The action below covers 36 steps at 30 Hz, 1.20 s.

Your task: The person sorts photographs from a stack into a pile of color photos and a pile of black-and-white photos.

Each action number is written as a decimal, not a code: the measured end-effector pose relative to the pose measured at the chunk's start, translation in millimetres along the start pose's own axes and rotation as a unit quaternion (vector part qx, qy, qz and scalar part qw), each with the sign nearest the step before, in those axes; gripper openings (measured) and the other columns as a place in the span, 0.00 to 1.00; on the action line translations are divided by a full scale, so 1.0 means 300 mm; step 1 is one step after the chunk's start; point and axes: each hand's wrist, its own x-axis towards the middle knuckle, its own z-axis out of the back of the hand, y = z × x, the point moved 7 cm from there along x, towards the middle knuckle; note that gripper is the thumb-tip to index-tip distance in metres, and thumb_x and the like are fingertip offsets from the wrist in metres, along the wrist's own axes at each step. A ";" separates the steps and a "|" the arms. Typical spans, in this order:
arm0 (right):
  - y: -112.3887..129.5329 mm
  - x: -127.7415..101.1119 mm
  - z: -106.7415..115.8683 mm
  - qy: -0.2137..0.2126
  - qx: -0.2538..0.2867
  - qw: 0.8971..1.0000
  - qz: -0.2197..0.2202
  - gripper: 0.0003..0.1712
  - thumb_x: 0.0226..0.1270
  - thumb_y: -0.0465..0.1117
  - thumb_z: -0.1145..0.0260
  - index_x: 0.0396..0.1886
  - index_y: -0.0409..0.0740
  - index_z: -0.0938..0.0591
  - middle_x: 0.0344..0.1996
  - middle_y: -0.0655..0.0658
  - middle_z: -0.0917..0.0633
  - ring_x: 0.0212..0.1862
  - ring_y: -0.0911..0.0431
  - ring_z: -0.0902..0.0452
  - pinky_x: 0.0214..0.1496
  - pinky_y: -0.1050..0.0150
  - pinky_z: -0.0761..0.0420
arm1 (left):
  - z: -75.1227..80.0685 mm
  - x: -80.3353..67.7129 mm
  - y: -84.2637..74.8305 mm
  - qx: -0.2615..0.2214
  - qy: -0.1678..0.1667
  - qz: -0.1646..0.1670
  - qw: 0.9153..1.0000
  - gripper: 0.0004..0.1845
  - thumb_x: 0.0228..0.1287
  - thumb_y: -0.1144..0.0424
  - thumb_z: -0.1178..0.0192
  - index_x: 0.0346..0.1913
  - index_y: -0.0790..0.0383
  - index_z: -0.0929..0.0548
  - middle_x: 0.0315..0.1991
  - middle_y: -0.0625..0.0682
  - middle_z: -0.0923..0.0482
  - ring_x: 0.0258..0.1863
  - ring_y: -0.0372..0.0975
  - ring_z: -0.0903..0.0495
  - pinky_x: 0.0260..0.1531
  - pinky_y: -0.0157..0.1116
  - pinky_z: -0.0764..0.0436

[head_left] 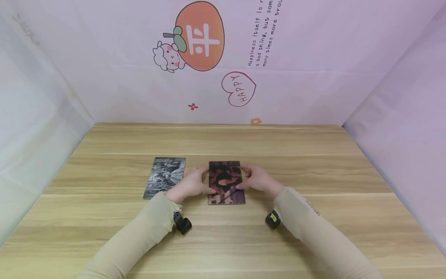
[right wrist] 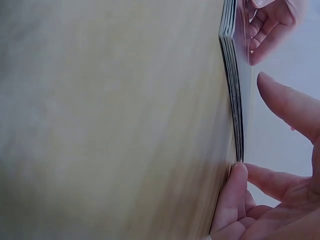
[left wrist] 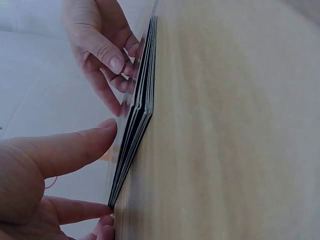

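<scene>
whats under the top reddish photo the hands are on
More photos: the wrist views show the stack as several dark-edged layers on the wooden table. Their faces are covered by the top photo.

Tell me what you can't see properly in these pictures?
- Stack of cards: the top picture is too blurred in the head view; both wrist views show it edge-on, and the card count is unclear.
- Grey card: its picture is too small; the left hand covers its right edge.
- Wall writing: cut off by the top edge.
- Right hand: the fingertips under the stack are hidden.
</scene>
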 end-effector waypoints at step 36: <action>0.010 -0.024 -0.002 -0.002 0.033 0.999 -0.009 0.39 0.57 0.39 0.31 0.68 0.40 0.34 0.57 0.31 0.25 0.55 0.43 0.27 0.53 0.53 0.22 | -0.005 0.008 0.002 -0.068 0.002 0.001 0.998 0.39 0.51 0.63 0.29 0.65 0.71 0.33 0.60 0.67 0.30 0.60 0.55 0.31 0.61 0.50 0.29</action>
